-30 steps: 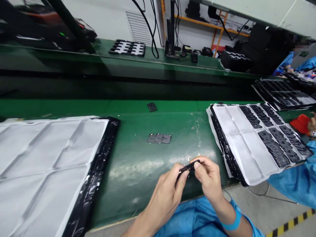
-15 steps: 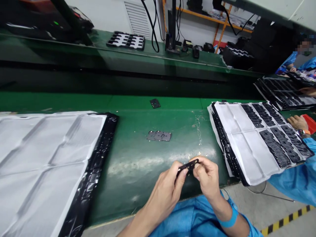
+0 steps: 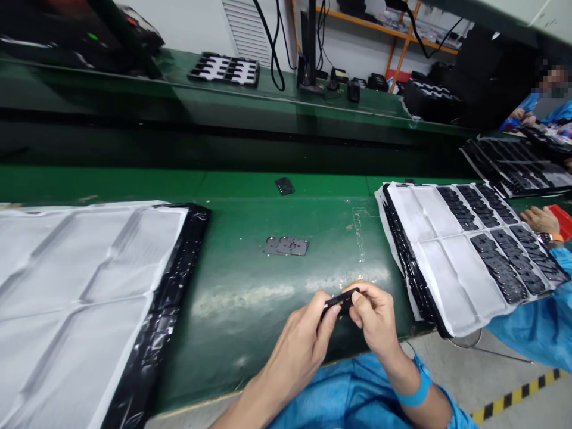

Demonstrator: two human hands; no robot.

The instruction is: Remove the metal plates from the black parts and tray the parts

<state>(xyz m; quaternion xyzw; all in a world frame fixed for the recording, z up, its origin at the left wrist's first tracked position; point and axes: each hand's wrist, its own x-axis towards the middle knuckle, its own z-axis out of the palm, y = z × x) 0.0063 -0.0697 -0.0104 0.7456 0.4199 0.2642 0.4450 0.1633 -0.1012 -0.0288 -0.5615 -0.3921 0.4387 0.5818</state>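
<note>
My left hand [image 3: 301,339] and my right hand [image 3: 375,316] meet over the near edge of the green belt [image 3: 250,286]. Both pinch one small flat black part [image 3: 340,298], held edge-on between the fingertips. A grey metal plate with cut-outs [image 3: 286,245] lies flat on the belt a little beyond my hands. Farther off, another small dark part [image 3: 285,186] rests on the belt.
A white-lined black tray stack [image 3: 89,298] fills the left. At right, a tray [image 3: 442,262] holds rows of black parts. A co-worker's hand [image 3: 540,219] and blue sleeve reach in at the far right. Behind is a raised green shelf [image 3: 223,101] with cables and trays.
My hands have barely moved and still hold the black part. The view has shifted slightly. The co-worker's hand at right came forward onto the tray's edge.
</note>
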